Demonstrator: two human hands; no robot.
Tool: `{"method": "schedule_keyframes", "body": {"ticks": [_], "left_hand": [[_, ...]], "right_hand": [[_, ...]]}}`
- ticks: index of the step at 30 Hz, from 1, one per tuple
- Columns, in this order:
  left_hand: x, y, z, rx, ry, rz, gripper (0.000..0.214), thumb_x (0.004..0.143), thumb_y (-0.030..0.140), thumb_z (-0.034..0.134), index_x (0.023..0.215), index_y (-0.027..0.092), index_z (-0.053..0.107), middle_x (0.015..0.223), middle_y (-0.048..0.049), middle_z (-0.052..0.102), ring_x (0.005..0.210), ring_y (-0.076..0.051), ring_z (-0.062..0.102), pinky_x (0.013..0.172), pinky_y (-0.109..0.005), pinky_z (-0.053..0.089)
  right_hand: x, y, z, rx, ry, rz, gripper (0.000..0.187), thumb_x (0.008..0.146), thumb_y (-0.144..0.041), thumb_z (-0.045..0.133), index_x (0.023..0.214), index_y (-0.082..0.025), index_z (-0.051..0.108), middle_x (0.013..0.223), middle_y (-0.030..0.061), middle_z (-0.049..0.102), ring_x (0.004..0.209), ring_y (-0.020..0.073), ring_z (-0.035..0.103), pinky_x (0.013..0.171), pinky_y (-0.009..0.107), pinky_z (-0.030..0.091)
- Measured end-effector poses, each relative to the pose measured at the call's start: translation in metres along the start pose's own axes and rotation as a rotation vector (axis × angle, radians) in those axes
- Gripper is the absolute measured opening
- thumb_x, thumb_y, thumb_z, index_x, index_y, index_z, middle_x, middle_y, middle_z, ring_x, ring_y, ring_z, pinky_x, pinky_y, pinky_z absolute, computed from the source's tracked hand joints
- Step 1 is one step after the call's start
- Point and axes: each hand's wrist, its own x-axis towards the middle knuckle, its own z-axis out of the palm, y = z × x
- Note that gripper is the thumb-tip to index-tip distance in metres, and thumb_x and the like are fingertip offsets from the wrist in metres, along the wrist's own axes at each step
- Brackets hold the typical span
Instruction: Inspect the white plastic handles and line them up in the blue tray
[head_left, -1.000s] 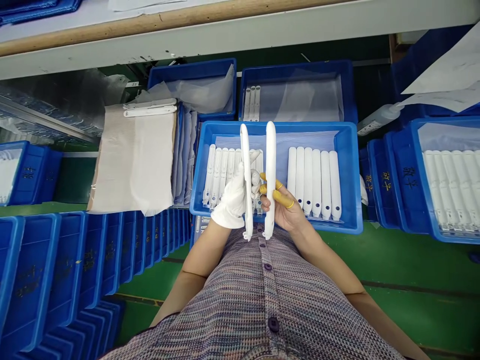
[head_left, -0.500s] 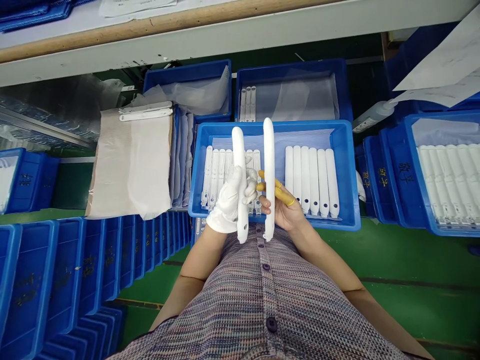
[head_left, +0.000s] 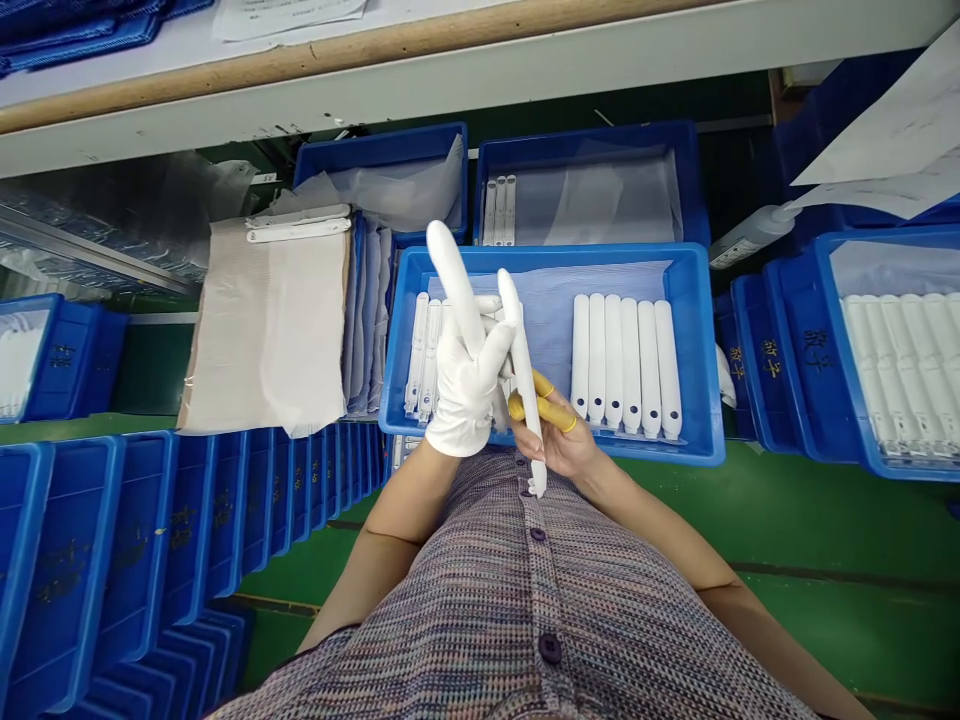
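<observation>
My left hand [head_left: 466, 385], in a white glove, is closed around a long white plastic strip [head_left: 455, 280] with a rounded end, tilted up to the left. Yellow finger cots cover some fingers of my right hand [head_left: 559, 430], which grips a second white strip [head_left: 523, 360] by its lower part. The gloved fingertips come close to this second strip; whether they touch it I cannot tell. Both hands are above a blue bin [head_left: 551, 258]. Inside it, a row of white strips [head_left: 615, 355] with dark holes lies at the right, and more strips [head_left: 421, 355] lie at the left, partly hidden by the glove.
Behind stand two blue bins, one with plastic film [head_left: 401, 190], one with several strips [head_left: 500, 208]. A sheet-covered stack [head_left: 270, 330] is at the left, with strips on top. Nested blue bins [head_left: 180, 530] line the lower left. A bottle [head_left: 754, 235] and a filled bin [head_left: 892, 350] are right.
The strip in my left hand has tilted to the left, and the gloved hand has turned over it. The right-hand strip has dropped slightly and its top leans left.
</observation>
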Motion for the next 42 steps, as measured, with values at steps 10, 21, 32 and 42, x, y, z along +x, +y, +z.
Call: {"method": "schedule_keyframes", "body": {"ticks": [10, 21, 32, 42], "left_hand": [[0.007, -0.011, -0.008, -0.353, -0.072, -0.245, 0.029, 0.094, 0.043, 0.07, 0.113, 0.021, 0.066, 0.071, 0.0029, 0.061, 0.051, -0.006, 0.051, 0.047, -0.016, 0.047], [0.018, -0.028, -0.021, -0.664, -0.175, -0.698, 0.048, 0.104, 0.057, 0.045, 0.128, 0.022, 0.068, 0.08, -0.0017, 0.061, 0.054, -0.007, 0.05, 0.05, -0.018, 0.05], [0.009, -0.021, -0.015, -0.659, -0.13, -0.646, 0.051, 0.103, 0.06, 0.045, 0.135, 0.025, 0.064, 0.082, -0.0014, 0.066, 0.06, -0.009, 0.057, 0.057, -0.02, 0.054], [-0.006, -0.016, -0.011, -0.69, -0.202, -0.541, 0.052, 0.098, 0.056, 0.056, 0.132, 0.018, 0.066, 0.084, -0.0032, 0.064, 0.06, -0.01, 0.056, 0.05, -0.02, 0.053]], "right_hand": [[0.003, -0.009, -0.003, 0.074, 0.048, -0.038, 0.029, 0.086, -0.03, 0.07, 0.115, -0.028, 0.065, 0.085, -0.0034, 0.063, 0.05, 0.0057, 0.044, 0.039, 0.017, 0.041], [0.011, -0.028, 0.004, 0.09, 0.242, -0.05, 0.033, 0.081, -0.029, 0.074, 0.112, -0.034, 0.062, 0.108, -0.0003, 0.069, 0.076, 0.0126, 0.057, 0.056, 0.024, 0.05], [0.01, -0.031, 0.001, 0.152, 0.152, -0.061, 0.036, 0.08, -0.029, 0.08, 0.113, -0.036, 0.066, 0.107, -0.0032, 0.068, 0.085, 0.0103, 0.062, 0.067, 0.023, 0.058], [0.004, -0.027, -0.014, 0.065, 0.05, -0.071, 0.032, 0.077, -0.032, 0.085, 0.106, -0.038, 0.072, 0.1, -0.0035, 0.071, 0.08, 0.0107, 0.062, 0.068, 0.026, 0.054]]}}
